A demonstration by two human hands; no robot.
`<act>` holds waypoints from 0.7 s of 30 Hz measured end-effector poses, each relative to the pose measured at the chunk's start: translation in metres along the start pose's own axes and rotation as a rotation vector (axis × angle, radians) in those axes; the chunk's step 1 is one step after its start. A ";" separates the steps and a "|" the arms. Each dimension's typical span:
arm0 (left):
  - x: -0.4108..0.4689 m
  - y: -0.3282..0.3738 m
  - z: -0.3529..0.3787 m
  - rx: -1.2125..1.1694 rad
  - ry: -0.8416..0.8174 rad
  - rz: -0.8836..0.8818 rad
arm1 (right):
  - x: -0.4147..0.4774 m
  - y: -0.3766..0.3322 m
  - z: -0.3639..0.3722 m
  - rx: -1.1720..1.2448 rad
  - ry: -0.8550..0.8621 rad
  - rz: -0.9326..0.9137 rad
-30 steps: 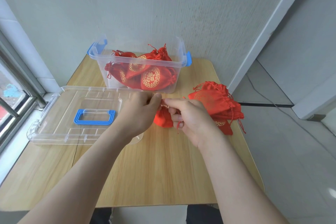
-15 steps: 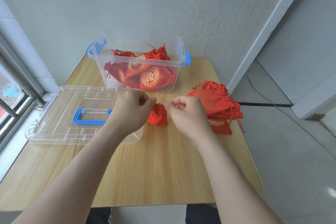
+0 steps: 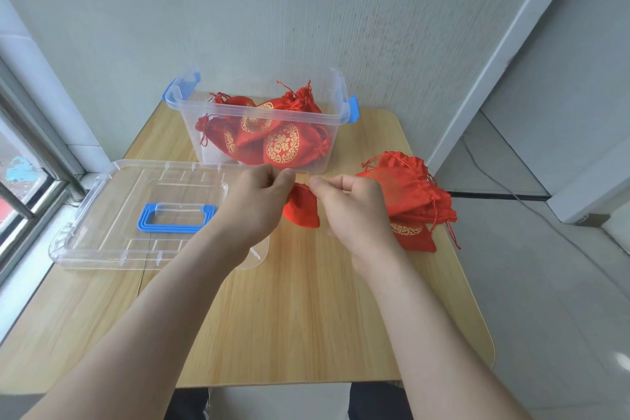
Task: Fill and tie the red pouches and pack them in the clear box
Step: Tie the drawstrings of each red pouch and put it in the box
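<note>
- Red pouch (image 3: 301,206) sits between both hands, its neck pinched by left hand (image 3: 254,204) and right hand (image 3: 354,211), thumbs against curled fingers.
- Clear box (image 3: 218,106) of filled pouches (image 3: 281,145) stands just beyond the grip.
- Loose pouch pile (image 3: 409,194) lies right of it, box lid (image 3: 136,181) left.

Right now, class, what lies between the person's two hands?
In the head view, a small red pouch lies between the left hand and the right hand, both pinching at its top.

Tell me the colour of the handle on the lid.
The lid handle is blue, seen best in the head view.
</note>
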State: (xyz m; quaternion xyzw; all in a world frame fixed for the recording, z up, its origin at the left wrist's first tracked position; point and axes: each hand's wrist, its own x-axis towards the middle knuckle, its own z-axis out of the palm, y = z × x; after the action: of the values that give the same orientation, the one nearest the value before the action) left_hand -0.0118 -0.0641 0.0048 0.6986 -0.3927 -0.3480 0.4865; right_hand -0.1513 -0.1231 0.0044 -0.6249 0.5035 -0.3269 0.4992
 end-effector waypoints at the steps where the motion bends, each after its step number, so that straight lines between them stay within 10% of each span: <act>1: 0.001 -0.001 0.000 -0.007 0.022 -0.004 | 0.001 0.000 0.000 0.015 0.010 0.016; 21: -0.003 0.008 -0.003 -0.475 0.038 -0.096 | 0.002 0.002 0.013 -0.049 0.085 -0.047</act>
State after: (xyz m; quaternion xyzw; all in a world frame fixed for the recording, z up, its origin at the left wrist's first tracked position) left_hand -0.0125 -0.0616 0.0133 0.5888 -0.2570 -0.4399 0.6275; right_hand -0.1392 -0.1206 -0.0016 -0.6343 0.5172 -0.3524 0.4539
